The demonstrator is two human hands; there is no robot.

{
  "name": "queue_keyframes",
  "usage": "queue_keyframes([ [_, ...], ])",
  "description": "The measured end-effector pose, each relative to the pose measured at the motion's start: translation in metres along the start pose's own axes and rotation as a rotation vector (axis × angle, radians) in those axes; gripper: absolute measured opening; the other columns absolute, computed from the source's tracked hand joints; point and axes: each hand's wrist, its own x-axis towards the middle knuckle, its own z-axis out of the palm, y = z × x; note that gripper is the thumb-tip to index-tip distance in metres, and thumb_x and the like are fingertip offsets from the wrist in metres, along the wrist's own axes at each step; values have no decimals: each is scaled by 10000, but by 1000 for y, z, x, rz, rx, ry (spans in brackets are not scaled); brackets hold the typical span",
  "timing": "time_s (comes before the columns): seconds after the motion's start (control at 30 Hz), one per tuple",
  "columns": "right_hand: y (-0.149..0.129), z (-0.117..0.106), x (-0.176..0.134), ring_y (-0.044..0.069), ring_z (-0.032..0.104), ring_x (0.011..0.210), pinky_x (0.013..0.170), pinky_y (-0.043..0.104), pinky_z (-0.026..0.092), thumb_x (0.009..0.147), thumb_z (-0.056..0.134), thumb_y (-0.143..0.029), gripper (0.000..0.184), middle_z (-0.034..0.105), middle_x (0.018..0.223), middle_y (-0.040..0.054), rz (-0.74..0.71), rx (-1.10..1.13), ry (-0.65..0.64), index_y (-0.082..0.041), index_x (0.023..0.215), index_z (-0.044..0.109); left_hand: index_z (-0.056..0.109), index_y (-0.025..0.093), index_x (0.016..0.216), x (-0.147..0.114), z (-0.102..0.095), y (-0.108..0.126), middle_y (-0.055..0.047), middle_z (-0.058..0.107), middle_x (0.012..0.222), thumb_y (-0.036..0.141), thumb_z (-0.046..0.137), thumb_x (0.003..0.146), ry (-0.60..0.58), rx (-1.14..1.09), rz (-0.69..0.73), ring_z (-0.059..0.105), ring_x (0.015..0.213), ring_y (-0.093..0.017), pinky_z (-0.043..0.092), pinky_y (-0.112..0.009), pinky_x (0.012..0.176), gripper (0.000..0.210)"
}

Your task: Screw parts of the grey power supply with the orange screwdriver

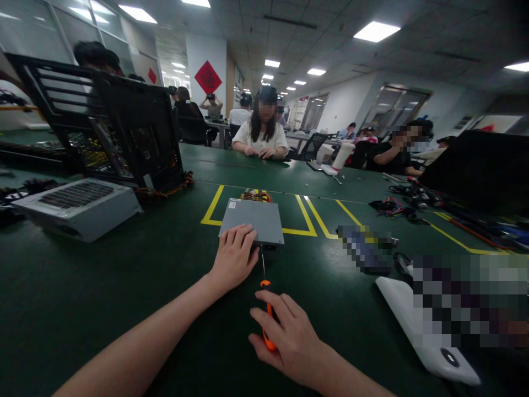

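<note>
On the far left, glass panels (33, 27) wall the room, and nearer, a black computer case (140, 138) stands on the dark green table (124, 270) with a grilled silver box (109, 212) on its near side. A far pillar (194, 52) bears a red diamond (208, 78). Near the middle, the left hand (235, 256) lays its fingers close together over a flat gray metal box (252, 220), thumb by the near edge; whether it grips, I cannot tell. That box lies across yellow lines (306, 231) marked on the tabletop (a little glossy, it mirrors the light), with coloured wires (260, 196) at its far side. A screwdriver (265, 285) points at its near edge, its orange handle held loosely in the bent fingers of the right hand (293, 336). Beyond, a person in white (260, 135) sits at the table's far side. Further right come steel-framed doors (392, 110), ceiling lights (377, 32), tangled cables (390, 207) and, nearer, a white casing (417, 331), partly blurred.
</note>
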Motion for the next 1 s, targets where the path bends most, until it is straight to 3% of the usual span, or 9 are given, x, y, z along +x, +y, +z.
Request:
queue_keyframes([
  [0.07, 1, 1, -1, 201, 617, 850, 678, 311, 527, 799, 483, -289, 278, 620, 1017, 155, 12, 6, 45, -114, 1013, 509, 467, 163, 1111, 0, 0, 0, -100, 497, 1177, 259, 463, 825, 1, 5, 0, 396, 1118, -252, 307, -422, 920, 301],
  [0.27, -1, -1, 2, 183, 621, 741, 575, 281, 516, 785, 517, -266, 107, 631, 977, 134, -24, -37, 78, -163, 801, 543, 469, 164, 1105, 1, -1, 0, -95, 496, 1179, 269, 460, 829, -1, 1, 4, 399, 1117, -246, 307, -411, 921, 296],
  [0.37, -1, -3, 4, 188, 605, 709, 560, 300, 509, 765, 541, -268, 136, 632, 952, 125, -49, -72, 76, -173, 858, 571, 470, 164, 1104, 0, 0, -1, -96, 498, 1177, 269, 459, 828, 3, 2, 1, 403, 1115, -247, 306, -412, 922, 295],
  [0.47, 2, -1, 1, 218, 608, 834, 617, 311, 529, 791, 497, -311, 240, 612, 980, 156, -13, -74, 121, -137, 952, 533, 471, 168, 1108, 0, 0, -1, -100, 500, 1176, 258, 462, 824, 7, 7, 2, 404, 1117, -253, 306, -418, 919, 299],
  [0.57, 3, 0, -2, 203, 603, 866, 614, 279, 531, 806, 476, -306, 187, 581, 1020, 173, 24, -72, 185, -138, 879, 509, 472, 167, 1109, 0, 1, 0, -104, 502, 1175, 256, 464, 821, 7, 10, 3, 405, 1117, -257, 304, -422, 917, 301],
  [0.67, 1, -2, 0, 168, 601, 747, 570, 260, 515, 787, 511, -243, 86, 592, 956, 131, -10, -98, 188, -167, 821, 533, 472, 167, 1107, 0, 0, 1, -105, 502, 1175, 258, 461, 823, 2, 13, -3, 403, 1119, -257, 301, -424, 921, 299],
  [0.77, 0, -4, 4, 172, 592, 708, 572, 279, 512, 783, 523, -234, 143, 608, 884, 107, -61, -121, 145, -163, 902, 556, 470, 167, 1111, 1, -1, 1, -105, 502, 1175, 259, 461, 824, 0, 13, -2, 401, 1121, -256, 301, -425, 923, 301],
  [0.87, 2, -1, 3, 199, 601, 803, 610, 289, 526, 802, 497, -259, 252, 603, 910, 139, -77, -109, 172, -109, 1005, 501, 469, 167, 1109, 0, -1, 1, -106, 501, 1175, 262, 464, 822, -6, 9, -1, 399, 1123, -258, 303, -428, 918, 302],
  [1.0, 7, 5, -2, 180, 598, 877, 614, 228, 517, 790, 501, -157, 163, 589, 944, 152, -93, -56, 251, -113, 942, 462, 471, 167, 1104, 0, 2, 0, -107, 503, 1171, 263, 468, 818, 6, -3, -6, 400, 1124, -257, 302, -429, 926, 303],
])
